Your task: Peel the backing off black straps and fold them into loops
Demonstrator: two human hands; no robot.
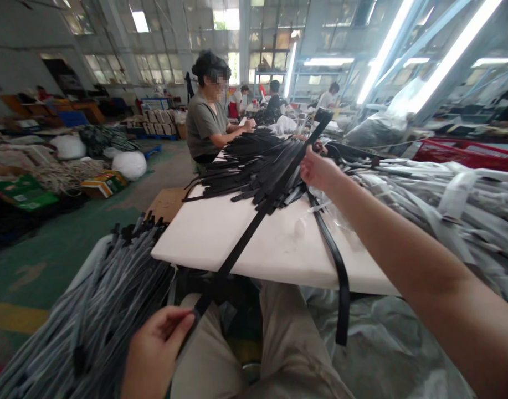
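A long black strap runs slantwise across the white table, stretched between my two hands. Low on the left, my left hand pinches its near end between thumb and fingers, above my knee. My right hand reaches out over the table, its fingers closed round the strap near the far end, which sticks up past them. Beneath and behind the strap lies a fanned pile of black straps. Another black strap hangs over the table's front edge, right of centre.
Plastic-wrapped strips heap up on the right. Left of my legs lies a big bundle of grey strips. A person in a grey shirt works across the table's left side. Clear plastic sheeting hangs below the table at right.
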